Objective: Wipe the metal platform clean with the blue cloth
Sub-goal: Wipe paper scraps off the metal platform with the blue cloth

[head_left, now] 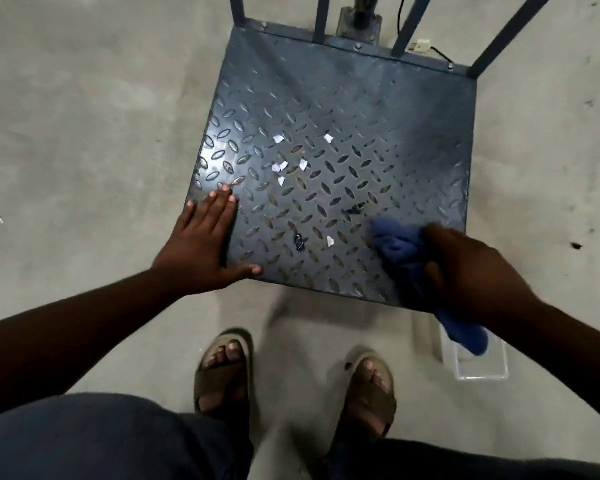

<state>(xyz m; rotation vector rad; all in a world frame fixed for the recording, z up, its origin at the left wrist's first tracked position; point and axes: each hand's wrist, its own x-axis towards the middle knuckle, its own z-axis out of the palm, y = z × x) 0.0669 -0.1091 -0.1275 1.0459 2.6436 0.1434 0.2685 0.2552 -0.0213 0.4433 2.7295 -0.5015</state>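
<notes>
The left hand (205,247) lies flat on the near-left corner of the metal platform (413,133), fingers straight and close together, the thumb spread out along the near edge. It looks to be steadying the plate. Towards the middle, white paper scraps (278,138) are scattered over the raised tread, and nearer the front edge sit two dark bits (299,241) that are too small to identify. Further right, the blue cloth (399,244) is bunched over the near-right part of the platform, gripped by the right hand (465,268) with its fingers curled round it. A loose tail hangs down past the wrist, above a clear container (482,370) on the floor (84,116). Hand and cloth are blurred, so it is unclear whether the cloth touches the plate.

The wipe looks barely begun. A bunched cloth covers little surface and could ride over the tread, leaving scraps lodged beside the ridges. A sweep leftwards may push debris against the flat left hand or off the edge onto the floor. The dark bits might smear instead of lifting.
</notes>
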